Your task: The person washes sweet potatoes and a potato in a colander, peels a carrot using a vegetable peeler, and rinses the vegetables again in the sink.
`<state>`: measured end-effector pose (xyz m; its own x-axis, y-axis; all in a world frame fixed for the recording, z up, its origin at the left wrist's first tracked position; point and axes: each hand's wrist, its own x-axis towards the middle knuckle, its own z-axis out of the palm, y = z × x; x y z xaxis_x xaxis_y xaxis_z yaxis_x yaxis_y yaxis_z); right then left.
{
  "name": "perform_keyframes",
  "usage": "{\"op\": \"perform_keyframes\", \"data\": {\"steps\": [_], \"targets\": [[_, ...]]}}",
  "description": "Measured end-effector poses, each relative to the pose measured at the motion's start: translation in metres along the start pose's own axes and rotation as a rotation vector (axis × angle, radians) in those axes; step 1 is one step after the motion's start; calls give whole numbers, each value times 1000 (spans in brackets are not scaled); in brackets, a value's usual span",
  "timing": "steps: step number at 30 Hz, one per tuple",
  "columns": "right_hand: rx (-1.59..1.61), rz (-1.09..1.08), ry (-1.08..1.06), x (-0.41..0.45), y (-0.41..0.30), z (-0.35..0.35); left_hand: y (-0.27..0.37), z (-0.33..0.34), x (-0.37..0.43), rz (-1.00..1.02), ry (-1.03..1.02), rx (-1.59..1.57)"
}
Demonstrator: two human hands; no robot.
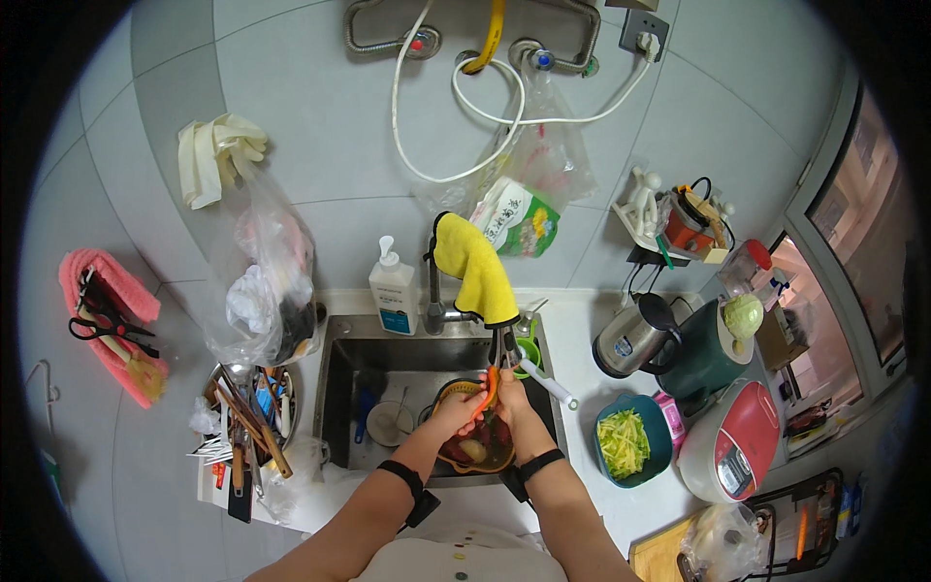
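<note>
Over the sink (331,393), my left hand (460,413) is closed around a slim orange carrot (489,393). My right hand (511,399) is up against the carrot's upper end, its fingertips mostly hidden. Directly above both hands is the faucet (435,309), its spout partly draped with a yellow cloth (476,269). Below them a yellow-brown basket (471,465) sits in the sink, holding dark reddish pieces and a pale round piece (473,451). A white-handled tool (549,382) slants over the sink's right rim, by a green strainer (529,355).
A bowl (389,423) lies in the sink's left half. Behind stands a pump bottle (393,287). Crowded utensils (251,415) stand on the left. The right counter holds a kettle (634,338), a teal container (654,425) of shredded vegetable, a rice cooker (729,444) and a wooden board (658,556).
</note>
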<state>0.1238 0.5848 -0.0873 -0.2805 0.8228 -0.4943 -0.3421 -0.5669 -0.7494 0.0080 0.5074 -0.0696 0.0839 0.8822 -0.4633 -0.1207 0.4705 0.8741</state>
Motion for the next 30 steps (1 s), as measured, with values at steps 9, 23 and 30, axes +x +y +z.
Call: {"op": "perform_keyframes", "data": {"steps": [9,23,30], "targets": [[-331,-100,-90,-46,-16,1,0,14,54,-115,-158,-474],[45,-148,-178,-39,13,-25,12,43,111,155,6,-465],[90,-125,-214,-48,30,-40,22,53,89,77,81,-321]]}}
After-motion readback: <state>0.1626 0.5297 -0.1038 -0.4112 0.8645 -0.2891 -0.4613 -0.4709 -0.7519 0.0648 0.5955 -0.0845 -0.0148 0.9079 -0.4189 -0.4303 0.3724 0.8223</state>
